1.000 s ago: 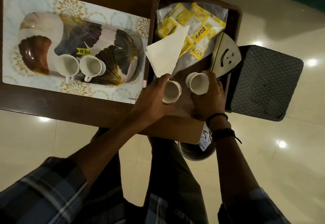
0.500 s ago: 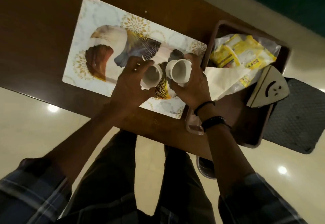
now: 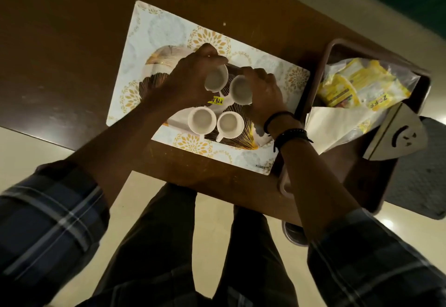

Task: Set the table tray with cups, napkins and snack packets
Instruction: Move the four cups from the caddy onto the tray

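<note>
Four white cups on the patterned tray (image 3: 169, 53), itself on a floral placemat (image 3: 154, 27) on the brown table (image 3: 60, 41). Two cups resting free at the tray's near edge: near-left cup (image 3: 201, 120), near-right cup (image 3: 230, 124), just beside each other, mouths up. Behind them, two more, each held: far-left cup (image 3: 216, 78) tilted, clasped in the left hand (image 3: 185, 82), fingers wrapped around its wall; far-right cup (image 3: 240, 90) clasped in the right hand (image 3: 265, 94), likewise closed around it. Cannot tell whether either held cup touches the tray. Yellow price sticker (image 3: 216, 101) showing on the tray between the four cups. Off to the right, brown bin (image 3: 325, 65) holding a clear bag of yellow snack packets (image 3: 357, 82), a white napkin (image 3: 330, 126) and a metal napkin holder (image 3: 400, 135). Dark bands on the right wrist (image 3: 289, 133); plaid sleeves lower down.
</note>
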The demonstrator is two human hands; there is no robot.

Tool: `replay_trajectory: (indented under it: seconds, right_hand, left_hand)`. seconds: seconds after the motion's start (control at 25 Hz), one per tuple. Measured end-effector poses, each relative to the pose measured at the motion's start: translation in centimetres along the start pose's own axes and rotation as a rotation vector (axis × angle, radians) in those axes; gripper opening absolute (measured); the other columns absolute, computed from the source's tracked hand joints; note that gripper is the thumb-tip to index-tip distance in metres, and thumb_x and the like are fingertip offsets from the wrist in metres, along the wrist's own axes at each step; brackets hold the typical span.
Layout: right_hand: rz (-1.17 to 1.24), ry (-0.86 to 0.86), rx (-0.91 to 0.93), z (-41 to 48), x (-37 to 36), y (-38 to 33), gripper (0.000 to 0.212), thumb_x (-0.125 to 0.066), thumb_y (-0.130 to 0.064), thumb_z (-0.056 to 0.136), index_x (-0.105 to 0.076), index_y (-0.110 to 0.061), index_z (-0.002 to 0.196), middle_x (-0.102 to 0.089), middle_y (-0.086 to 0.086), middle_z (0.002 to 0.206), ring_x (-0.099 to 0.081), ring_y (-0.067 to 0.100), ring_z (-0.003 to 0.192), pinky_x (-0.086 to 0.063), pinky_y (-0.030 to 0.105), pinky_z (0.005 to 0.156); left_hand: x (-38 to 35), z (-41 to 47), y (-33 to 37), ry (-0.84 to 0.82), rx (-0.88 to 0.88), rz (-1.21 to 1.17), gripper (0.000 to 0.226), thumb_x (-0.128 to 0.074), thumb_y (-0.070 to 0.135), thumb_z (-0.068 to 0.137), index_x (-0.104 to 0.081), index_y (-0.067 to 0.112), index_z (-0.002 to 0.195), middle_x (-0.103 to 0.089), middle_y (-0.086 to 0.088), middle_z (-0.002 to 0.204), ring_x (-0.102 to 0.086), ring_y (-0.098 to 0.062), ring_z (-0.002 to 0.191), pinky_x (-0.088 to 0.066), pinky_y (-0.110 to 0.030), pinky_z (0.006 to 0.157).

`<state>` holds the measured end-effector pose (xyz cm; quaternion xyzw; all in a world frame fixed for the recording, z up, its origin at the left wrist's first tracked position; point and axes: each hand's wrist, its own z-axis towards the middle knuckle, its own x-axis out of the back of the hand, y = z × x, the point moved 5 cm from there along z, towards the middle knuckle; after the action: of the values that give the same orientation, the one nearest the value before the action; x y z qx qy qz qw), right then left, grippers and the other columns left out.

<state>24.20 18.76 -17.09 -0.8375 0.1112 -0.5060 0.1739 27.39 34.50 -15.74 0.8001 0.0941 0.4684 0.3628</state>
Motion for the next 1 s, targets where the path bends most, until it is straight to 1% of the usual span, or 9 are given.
replay_trajectory:
  seconds: [0.12, 0.24, 0.36, 0.48, 0.6, 0.68, 0.76, 0.88, 1.0]
  right_hand:
    - [-0.071, -0.059, 0.058, 0.5, -0.7, -0.3, 0.059, -0.065, -0.003, 0.076, -0.047, -0.009, 0.132, -0.051, 0.016, 0.131, -0.048, 0.039, 0.115, -0.04, 0.041, 0.091]
    - [-0.08, -0.104, 0.113, 0.9, -2.0, -0.5, 0.059, -0.07, -0.005, 0.073, -0.051, -0.012, 0.129, -0.055, 0.017, 0.128, -0.051, 0.042, 0.112, -0.047, 0.051, 0.09]
    - [-0.068, -0.154, 0.129, 0.9, -2.9, -0.4, 0.063, -0.072, 0.0, 0.068, -0.053, -0.011, 0.127, -0.053, 0.018, 0.131, -0.049, 0.044, 0.115, -0.048, 0.053, 0.088]
    - [-0.05, -0.143, 0.118, 0.7, -2.6, -0.4, 0.073, -0.067, 0.005, 0.07, -0.045, -0.013, 0.138, -0.039, 0.016, 0.146, -0.039, 0.043, 0.128, -0.046, 0.049, 0.092]
    - [-0.01, -0.115, 0.143, 0.0, -2.2, -0.6, 0.085, -0.063, 0.009, 0.07, -0.034, -0.017, 0.146, -0.027, 0.015, 0.154, -0.026, 0.04, 0.141, -0.041, 0.047, 0.101]
    - [0.017, -0.077, 0.121, -0.5, -2.2, -0.3, 0.085, -0.057, 0.013, 0.075, -0.029, -0.019, 0.148, -0.015, 0.013, 0.159, -0.014, 0.038, 0.146, -0.037, 0.045, 0.104]
    - [0.038, -0.017, 0.066, -1.2, -2.2, 0.3, 0.082, -0.056, 0.01, 0.08, -0.025, -0.02, 0.149, -0.011, 0.014, 0.16, -0.01, 0.039, 0.147, -0.034, 0.045, 0.105]
    - [0.087, 0.068, 0.002, -2.6, -2.1, 1.5, 0.08, -0.053, 0.01, 0.078, -0.027, -0.016, 0.149, -0.02, 0.019, 0.157, -0.017, 0.042, 0.144, -0.024, 0.053, 0.113]
    - [0.169, 0.105, -0.02, -4.6, -1.8, 2.8, 0.083, -0.049, 0.015, 0.07, -0.031, -0.01, 0.146, -0.027, 0.022, 0.153, -0.019, 0.04, 0.144, -0.025, 0.053, 0.116]
  left_hand:
    - [-1.2, 0.2, -0.9, -0.07, -0.056, 0.03, 0.065, -0.081, 0.004, 0.061, -0.059, 0.01, 0.121, -0.055, -0.015, 0.123, -0.056, -0.036, 0.112, -0.05, -0.048, 0.085]
    - [-2.3, -0.1, -1.9, -0.089, -0.055, 0.022, 0.065, -0.082, 0.007, 0.063, -0.058, 0.011, 0.122, -0.055, -0.012, 0.129, -0.054, -0.034, 0.118, -0.047, -0.04, 0.091]
    - [-2.7, -0.4, -2.5, -0.08, -0.04, 0.001, 0.07, -0.079, 0.0, 0.061, -0.054, 0.012, 0.126, -0.056, -0.01, 0.129, -0.055, -0.032, 0.117, -0.045, -0.035, 0.088]
    - [-2.9, -0.9, -2.3, -0.099, -0.025, 0.006, 0.081, -0.074, -0.007, 0.06, -0.046, 0.011, 0.134, -0.05, -0.012, 0.136, -0.051, -0.034, 0.121, -0.049, -0.043, 0.088]
    - [-3.4, -1.3, -2.4, -0.131, 0.031, -0.006, 0.094, -0.075, -0.009, 0.058, -0.036, 0.012, 0.141, -0.039, -0.013, 0.143, -0.042, -0.034, 0.129, -0.045, -0.05, 0.098]
    - [-3.5, -1.5, -2.9, -0.102, 0.051, 0.036, 0.1, -0.078, -0.006, 0.056, -0.032, 0.013, 0.143, -0.037, -0.015, 0.144, -0.035, -0.034, 0.134, -0.035, -0.056, 0.106]
    - [-3.4, -1.8, -2.7, -0.035, 0.093, 0.063, 0.1, -0.079, -0.004, 0.057, -0.032, 0.012, 0.144, -0.036, -0.018, 0.143, -0.032, -0.036, 0.136, -0.032, -0.054, 0.109]
    - [-3.0, -2.4, -0.9, 0.085, 0.17, 0.034, 0.088, -0.064, -0.01, 0.064, -0.032, 0.008, 0.144, -0.033, -0.02, 0.145, -0.024, -0.039, 0.14, -0.028, -0.048, 0.113]
    - [-3.7, -2.9, 2.1, 0.161, 0.112, 0.015, 0.079, -0.054, 0.001, 0.066, -0.036, 0.004, 0.142, -0.034, -0.024, 0.144, -0.023, -0.042, 0.14, -0.027, -0.05, 0.113]
